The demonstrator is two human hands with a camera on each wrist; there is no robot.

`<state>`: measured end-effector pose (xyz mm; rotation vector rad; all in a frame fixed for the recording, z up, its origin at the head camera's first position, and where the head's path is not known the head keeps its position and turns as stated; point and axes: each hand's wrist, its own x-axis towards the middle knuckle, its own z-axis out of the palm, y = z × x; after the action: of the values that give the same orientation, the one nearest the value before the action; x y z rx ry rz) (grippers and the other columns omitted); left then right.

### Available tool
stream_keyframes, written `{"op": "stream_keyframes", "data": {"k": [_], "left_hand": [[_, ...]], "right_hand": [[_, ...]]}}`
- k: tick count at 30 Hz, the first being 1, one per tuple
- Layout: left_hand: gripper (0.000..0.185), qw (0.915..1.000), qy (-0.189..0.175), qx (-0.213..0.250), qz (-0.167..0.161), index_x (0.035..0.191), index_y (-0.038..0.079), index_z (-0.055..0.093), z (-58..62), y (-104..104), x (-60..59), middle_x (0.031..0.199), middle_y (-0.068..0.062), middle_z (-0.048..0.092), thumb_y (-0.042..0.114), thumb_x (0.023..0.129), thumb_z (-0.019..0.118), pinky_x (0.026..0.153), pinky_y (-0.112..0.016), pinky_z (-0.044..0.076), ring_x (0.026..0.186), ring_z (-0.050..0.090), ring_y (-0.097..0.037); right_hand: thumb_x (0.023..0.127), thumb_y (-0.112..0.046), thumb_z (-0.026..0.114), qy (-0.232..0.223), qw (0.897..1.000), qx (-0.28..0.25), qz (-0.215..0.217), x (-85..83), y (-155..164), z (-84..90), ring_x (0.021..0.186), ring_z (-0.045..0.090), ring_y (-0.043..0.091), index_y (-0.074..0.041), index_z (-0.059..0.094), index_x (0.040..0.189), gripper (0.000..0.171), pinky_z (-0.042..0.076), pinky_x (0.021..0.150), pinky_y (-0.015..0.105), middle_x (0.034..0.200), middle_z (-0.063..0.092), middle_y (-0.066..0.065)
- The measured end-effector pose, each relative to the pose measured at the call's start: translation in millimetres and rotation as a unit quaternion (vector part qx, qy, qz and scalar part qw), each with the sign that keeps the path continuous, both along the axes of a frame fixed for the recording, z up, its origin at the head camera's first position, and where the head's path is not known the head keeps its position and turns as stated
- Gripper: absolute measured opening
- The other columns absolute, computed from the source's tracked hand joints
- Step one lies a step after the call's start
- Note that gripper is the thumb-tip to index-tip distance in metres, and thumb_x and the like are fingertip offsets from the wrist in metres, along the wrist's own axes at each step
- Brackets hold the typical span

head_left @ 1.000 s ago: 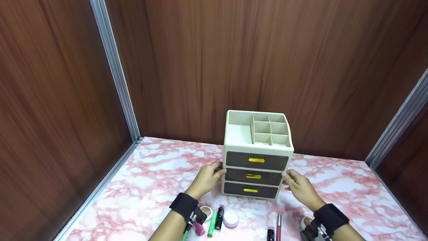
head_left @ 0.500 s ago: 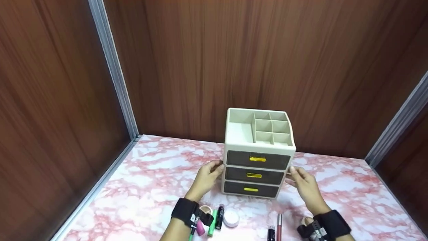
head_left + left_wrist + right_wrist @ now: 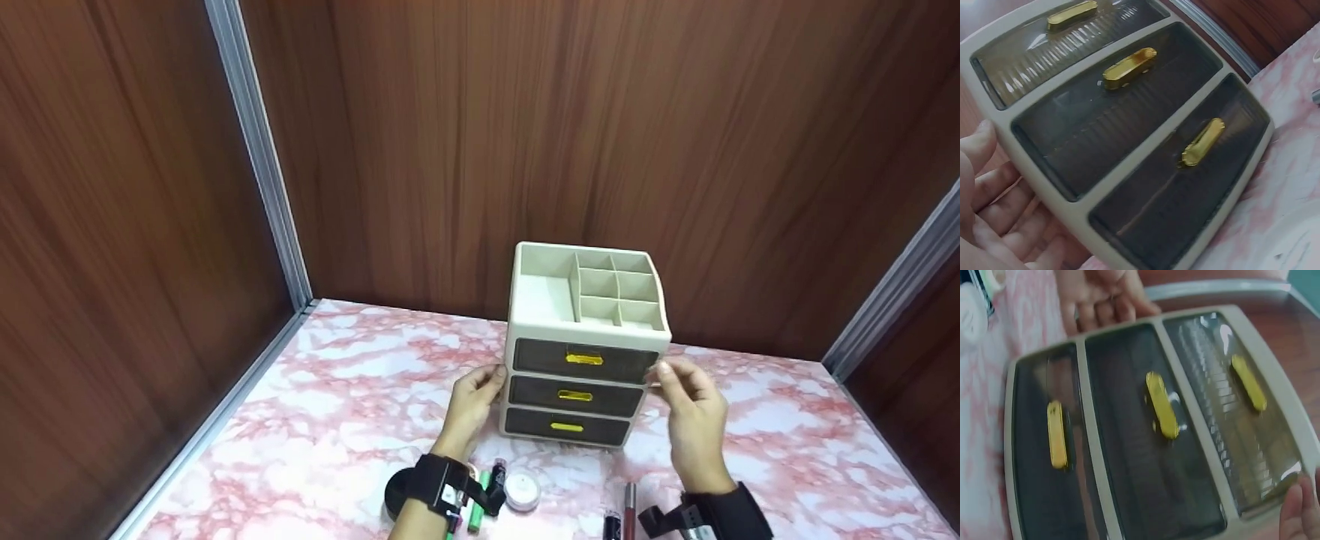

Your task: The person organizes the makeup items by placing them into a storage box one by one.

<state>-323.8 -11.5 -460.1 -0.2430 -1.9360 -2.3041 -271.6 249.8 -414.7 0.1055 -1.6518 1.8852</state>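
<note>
Head view: a cream three-drawer organizer (image 3: 581, 352) stands upright on a pink marbled tabletop (image 3: 352, 405), close to the wood-panelled back wall (image 3: 525, 135). Its open top is split into one long tray and six small cells, and each dark drawer front carries a yellow handle. The left hand (image 3: 474, 397) lies against the organizer's left side at the level of the middle drawer, fingers loosely bent along the edge. The right hand (image 3: 694, 405) is at the right side by the top drawer, fingers lightly spread; whether they touch the case cannot be told here. In front of the organizer lie small cosmetics: a green tube (image 3: 478, 511), a black lipstick (image 3: 496, 480), a round white jar (image 3: 522, 491) and a pink-capped stick (image 3: 628, 510).

Left wrist view: the left hand's fingers (image 3: 999, 208) lie nearly straight and relaxed beside the organizer's (image 3: 1129, 135) cream frame, touching its side. All three drawers are closed.

Right wrist view: a fingertip of the right hand (image 3: 1297, 517) rests on the frame corner beside the top drawer (image 3: 1235, 410). The left hand (image 3: 1103, 295) shows at the far side of the case, fingers on its edge.
</note>
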Motion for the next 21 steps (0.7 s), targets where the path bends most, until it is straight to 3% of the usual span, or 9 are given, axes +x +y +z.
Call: {"op": "stream_keyframes", "data": {"k": [5, 11, 16, 21], "left_hand": [[0.029, 0.9995, -0.005, 0.007, 0.032, 0.11, -0.009, 0.066, -4.4, 6, 1.1, 0.093, -0.01, 0.07, 0.015, 0.094, 0.067, 0.081, -0.049, 0.053, 0.083, 0.063, -0.02], [0.028, 0.9978, 0.005, 0.027, 0.061, 0.107, -0.01, 0.067, -9.0, 10, -0.7, 0.096, -0.011, 0.07, 0.014, 0.092, 0.068, 0.08, -0.033, 0.053, 0.085, 0.062, -0.013], [0.026, 0.9957, -0.004, 0.067, 0.063, 0.103, -0.011, 0.067, -13.8, 15, -1.6, 0.094, -0.007, 0.07, 0.013, 0.092, 0.068, 0.081, -0.027, 0.05, 0.086, 0.061, -0.012], [0.026, 0.995, -0.006, 0.077, 0.064, 0.101, -0.011, 0.067, -13.9, 17, -4.4, 0.091, -0.005, 0.069, 0.013, 0.092, 0.069, 0.08, -0.028, 0.05, 0.084, 0.06, -0.013]], "right_hand": [[0.098, -0.018, 0.06, -0.058, 0.996, 0.003, 0.061, -3.4, -19, -1.8, 0.069, 0.064, 0.022, 0.014, 0.06, 0.096, 0.032, 0.057, 0.071, 0.033, 0.087, 0.064, 0.023], [0.099, -0.035, 0.057, -0.137, 0.983, -0.026, 0.119, -19.4, -41, -10.7, 0.063, 0.064, 0.021, 0.012, 0.061, 0.104, 0.048, 0.056, 0.061, 0.033, 0.082, 0.068, 0.017], [0.099, -0.039, 0.055, -0.154, 0.979, -0.041, 0.126, -27.0, -48, -17.1, 0.059, 0.065, 0.021, 0.014, 0.063, 0.104, 0.054, 0.055, 0.055, 0.031, 0.077, 0.068, 0.017], [0.098, -0.033, 0.059, -0.146, 0.98, -0.055, 0.125, -30.8, -49, -16.6, 0.056, 0.063, 0.02, 0.013, 0.065, 0.099, 0.046, 0.053, 0.052, 0.029, 0.073, 0.067, 0.015]]}}
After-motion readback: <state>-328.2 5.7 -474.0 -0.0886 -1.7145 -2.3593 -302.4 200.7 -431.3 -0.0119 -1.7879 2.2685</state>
